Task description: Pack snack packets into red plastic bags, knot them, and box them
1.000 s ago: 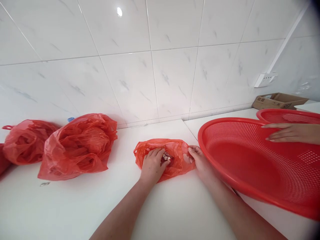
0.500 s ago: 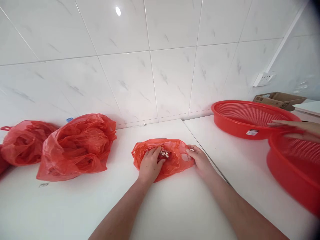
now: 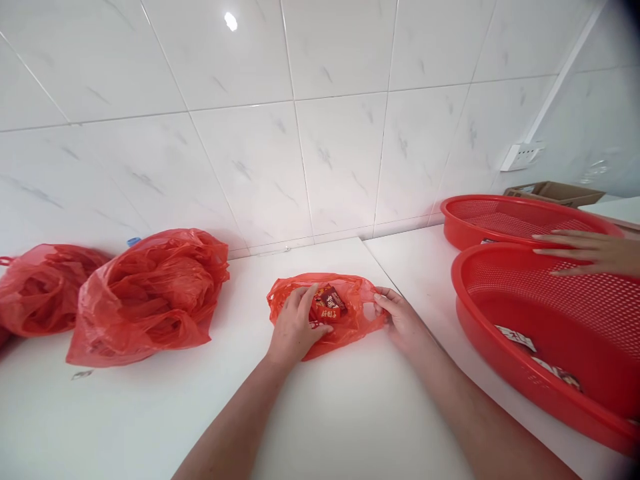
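— What is in the hands?

— A small red plastic bag (image 3: 345,313), lying on the white tabletop (image 3: 350,413) near the middle. The left hand (image 3: 295,325) presses on its left half, fingers (image 3: 306,300) curled onto the film beside a small red packet (image 3: 329,302) showing at the mouth. The right hand (image 3: 403,319) pinches the bag's right handle loop, fingers clamped on it.

— How would it handle?

— Light and limp, I judge; thin, crinkly film that slides easily and could tear if yanked. The handle loops or the mouth's edge look the best places to take hold. The packet seems stiff and small enough to pinch.

— And around it?

— To the left, two bigger stuffed red bags (image 3: 150,297), well apart. To the right, a red basket (image 3: 505,340) with wrappers inside, another basket (image 3: 470,230) beyond it, and another person's hand (image 3: 585,253) resting flat on the nearer rim.
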### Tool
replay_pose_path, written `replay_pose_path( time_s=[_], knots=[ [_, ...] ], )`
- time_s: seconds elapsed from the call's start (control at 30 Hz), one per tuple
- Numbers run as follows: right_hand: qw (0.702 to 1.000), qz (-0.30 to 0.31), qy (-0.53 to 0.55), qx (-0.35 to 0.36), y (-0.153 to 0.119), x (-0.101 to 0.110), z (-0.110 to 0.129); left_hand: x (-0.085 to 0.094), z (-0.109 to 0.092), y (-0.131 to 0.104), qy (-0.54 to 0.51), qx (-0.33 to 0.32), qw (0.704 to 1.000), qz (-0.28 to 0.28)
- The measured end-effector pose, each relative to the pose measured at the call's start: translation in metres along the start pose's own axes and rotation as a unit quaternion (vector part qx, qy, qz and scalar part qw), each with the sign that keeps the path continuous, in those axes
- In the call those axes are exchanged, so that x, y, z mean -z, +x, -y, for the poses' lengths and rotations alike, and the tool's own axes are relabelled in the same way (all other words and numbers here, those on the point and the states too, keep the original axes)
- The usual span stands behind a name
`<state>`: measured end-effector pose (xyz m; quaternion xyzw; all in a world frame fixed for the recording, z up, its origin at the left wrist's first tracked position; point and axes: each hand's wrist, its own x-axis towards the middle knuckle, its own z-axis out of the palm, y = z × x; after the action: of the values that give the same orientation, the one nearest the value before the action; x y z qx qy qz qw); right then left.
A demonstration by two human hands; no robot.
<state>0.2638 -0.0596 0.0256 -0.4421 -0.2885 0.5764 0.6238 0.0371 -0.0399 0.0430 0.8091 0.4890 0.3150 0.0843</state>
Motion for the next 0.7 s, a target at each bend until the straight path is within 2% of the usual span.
replay_pose_path(
  time_s=[0.07,0.17,0.27,0.33,0.47,0.6,0.7],
  knots=[
    [1.000,-0.013,0.026,0.004,0.002,0.003,0.001,0.006,0.003,0.001,0.040,0.018,0.999,0.013],
    [0.997,-0.039,0.059,0.011,0.006,0.009,0.004,0.014,0.008,0.002,0.061,0.038,0.995,0.066],
    [0.996,-0.053,0.076,0.013,0.009,0.014,0.005,0.016,0.012,0.002,0.062,0.023,0.989,0.134],
    [0.996,-0.049,0.075,0.021,0.010,0.015,0.004,0.014,0.014,0.002,0.057,0.008,0.988,0.146],
    [0.999,-0.006,0.020,0.042,0.008,0.012,-0.001,0.008,0.014,0.001,0.067,-0.022,0.992,0.102],
    [0.992,0.020,-0.106,0.071,0.000,0.005,-0.001,0.004,0.014,0.001,0.096,-0.059,0.993,0.024],
    [0.973,0.030,-0.222,0.052,-0.007,-0.002,0.004,0.002,0.014,0.001,0.110,-0.076,0.990,-0.033]
  ],
)
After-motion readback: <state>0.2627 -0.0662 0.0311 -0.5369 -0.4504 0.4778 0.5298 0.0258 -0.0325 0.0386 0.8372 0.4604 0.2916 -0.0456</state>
